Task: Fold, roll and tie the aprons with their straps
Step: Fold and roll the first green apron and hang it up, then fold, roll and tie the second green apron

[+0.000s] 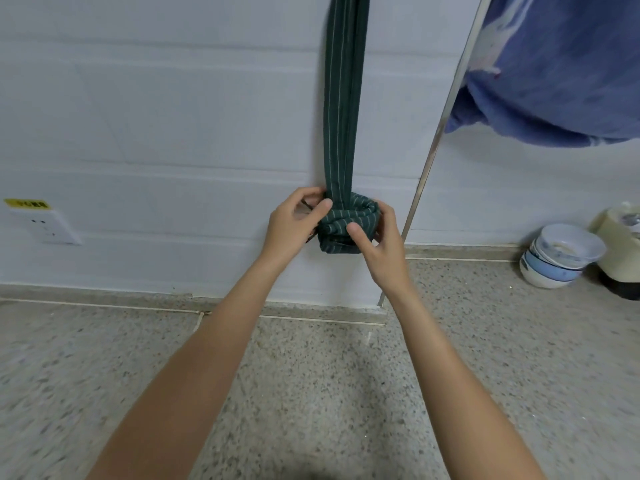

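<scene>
A dark green apron with thin pale stripes point(341, 109) hangs in a long folded band down a white tiled wall point(173, 116), its lower end wound into a tight roll point(348, 225) just above the speckled grey stone bench point(311, 375). A person's two bare hands hold that roll from either side. The left hand point(294, 223) is at the roll's left edge, its thumb laid against the cloth where the hanging band meets the roll and its fingers point(306, 195) curled round the back. The right hand point(381, 244) grips the roll's right side, thumb pressed on the front of the bundle and its other fingers wrapped behind it. Both forearms reach up from the bottom of the frame across the bench. To the right of the apron a slim metal strip point(440, 133) runs down the wall's corner, and beyond it a rumpled blue cloth with white markings point(554, 71) hangs at the upper right. Further right and lower, against the wall, stands a stack of white and blue ceramic bowls point(557, 258), beside a cream-coloured container on a dark base point(620, 247). Well to the left of the apron a white wall socket point(46, 225) carries a yellow label point(27, 203) along its top edge.
</scene>
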